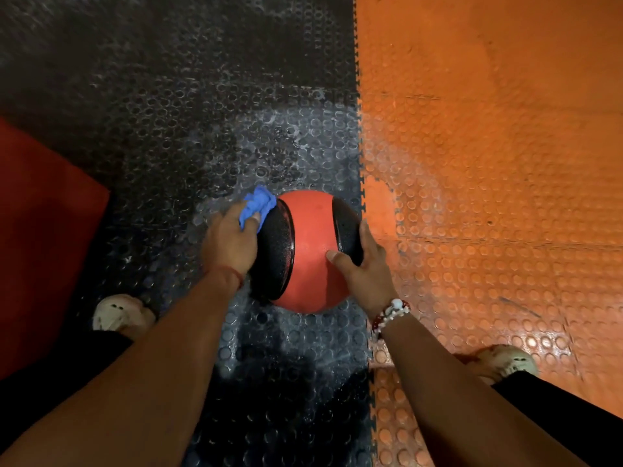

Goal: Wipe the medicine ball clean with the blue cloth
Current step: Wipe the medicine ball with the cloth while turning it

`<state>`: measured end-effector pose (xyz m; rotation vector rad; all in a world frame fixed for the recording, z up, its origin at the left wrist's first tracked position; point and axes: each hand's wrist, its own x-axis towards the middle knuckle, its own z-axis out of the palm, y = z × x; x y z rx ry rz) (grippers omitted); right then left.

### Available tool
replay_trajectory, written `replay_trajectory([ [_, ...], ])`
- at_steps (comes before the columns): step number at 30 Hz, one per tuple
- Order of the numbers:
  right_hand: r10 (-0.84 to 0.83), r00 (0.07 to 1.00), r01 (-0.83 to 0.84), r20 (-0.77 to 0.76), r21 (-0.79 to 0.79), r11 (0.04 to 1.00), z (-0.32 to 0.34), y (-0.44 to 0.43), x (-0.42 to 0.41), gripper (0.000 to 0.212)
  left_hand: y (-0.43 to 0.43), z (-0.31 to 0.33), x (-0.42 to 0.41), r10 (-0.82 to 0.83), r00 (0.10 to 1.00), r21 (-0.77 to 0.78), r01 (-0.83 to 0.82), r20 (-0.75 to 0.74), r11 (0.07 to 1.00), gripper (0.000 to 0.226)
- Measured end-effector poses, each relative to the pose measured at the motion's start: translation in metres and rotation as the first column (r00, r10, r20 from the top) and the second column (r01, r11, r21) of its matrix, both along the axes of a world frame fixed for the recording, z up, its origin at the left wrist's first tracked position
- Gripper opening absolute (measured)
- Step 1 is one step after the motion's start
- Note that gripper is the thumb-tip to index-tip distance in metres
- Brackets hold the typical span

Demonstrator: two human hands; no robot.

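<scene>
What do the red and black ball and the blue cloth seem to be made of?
The round red-and-black medicine ball is likely rubber: its black panels look pebbled and glossy, and its red band looks smoother and matte. The crumpled blue cloth is soft fabric, bunched in folds; the exact fibre is unclear.

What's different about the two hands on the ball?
The left hand pinches the blue cloth against the medicine ball; the right hand holds nothing and rests spread on it. The left hand is at the ball's left black panel; the right hand covers the right one, thumb on the red band. The left wrist wears a red thread, the right a bead bracelet. Both hands touch the ball.
</scene>
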<state>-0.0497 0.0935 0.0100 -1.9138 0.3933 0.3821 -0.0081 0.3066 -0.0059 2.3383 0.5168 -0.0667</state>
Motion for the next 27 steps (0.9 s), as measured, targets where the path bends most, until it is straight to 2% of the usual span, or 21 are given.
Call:
replay_trajectory([
  [2, -0.004, 1.0, 0.004, 0.011, 0.016, 1.0, 0.002, 0.0, 0.004, 0.09, -0.019, 0.005, -0.018, 0.015, 0.983, -0.037, -0.009, 0.181, 0.999, 0.033],
  [4, -0.034, 0.999, 0.034, 0.007, 0.003, 0.999, 0.004, 0.002, 0.007, 0.086, -0.038, 0.01, -0.037, -0.053, 0.947, 0.014, 0.051, 0.317, 0.999, 0.035],
  [6, -0.046, 0.999, 0.047, 0.017, -0.04, 0.998, 0.004, 0.004, 0.008, 0.09, -0.048, 0.011, -0.048, -0.123, 0.909, 0.086, 0.097, 0.399, 0.992, 0.033],
  [8, -0.039, 0.999, 0.04, 0.019, -0.049, 0.998, 0.004, 0.006, 0.008, 0.094, -0.044, 0.006, -0.038, -0.149, 0.9, 0.117, 0.11, 0.409, 0.987, 0.03],
  [10, -0.032, 0.999, 0.032, 0.006, -0.04, 0.999, 0.004, 0.006, 0.008, 0.092, -0.026, -0.008, -0.014, -0.027, 0.945, 0.019, 0.022, 0.325, 1.0, 0.028],
  [12, -0.029, 1.0, 0.029, 0.007, -0.039, 0.999, 0.004, 0.005, 0.009, 0.09, 0.002, -0.023, 0.006, 0.169, 0.981, -0.105, -0.159, 0.098, 0.982, 0.027],
  [14, -0.021, 1.0, 0.021, 0.015, -0.049, 0.999, 0.004, 0.005, 0.009, 0.094, 0.015, -0.032, 0.004, 0.225, 0.965, -0.137, -0.243, -0.134, 0.96, 0.022],
  [15, -0.021, 1.0, 0.022, 0.017, -0.055, 0.998, 0.003, 0.005, 0.009, 0.096, 0.014, -0.034, -0.004, 0.247, 0.958, -0.168, -0.27, -0.146, 0.948, 0.016],
  [18, -0.039, 0.999, 0.039, 0.007, -0.062, 0.997, 0.002, 0.005, 0.011, 0.098, -0.015, -0.023, -0.032, 0.385, 0.92, -0.352, -0.337, 0.073, 0.873, 0.005],
  [20, -0.045, 0.999, 0.045, 0.003, -0.067, 0.997, 0.002, 0.007, 0.014, 0.1, -0.038, -0.011, -0.045, 0.423, 0.88, -0.372, -0.326, 0.217, 0.869, 0.01],
  [23, -0.063, 0.998, 0.063, 0.001, -0.079, 0.995, 0.001, 0.008, 0.017, 0.102, -0.052, -0.002, -0.053, 0.272, 0.877, -0.282, -0.166, 0.396, 0.945, 0.024],
  [25, -0.069, 0.998, 0.069, -0.002, -0.069, 0.995, 0.002, 0.009, 0.017, 0.1, -0.048, -0.005, -0.05, 0.201, 0.886, -0.23, -0.111, 0.417, 0.967, 0.024],
  [27, -0.067, 0.998, 0.066, -0.004, -0.06, 0.996, 0.002, 0.009, 0.017, 0.097, -0.034, -0.012, -0.041, 0.287, 0.898, -0.259, -0.205, 0.334, 0.944, 0.02],
])
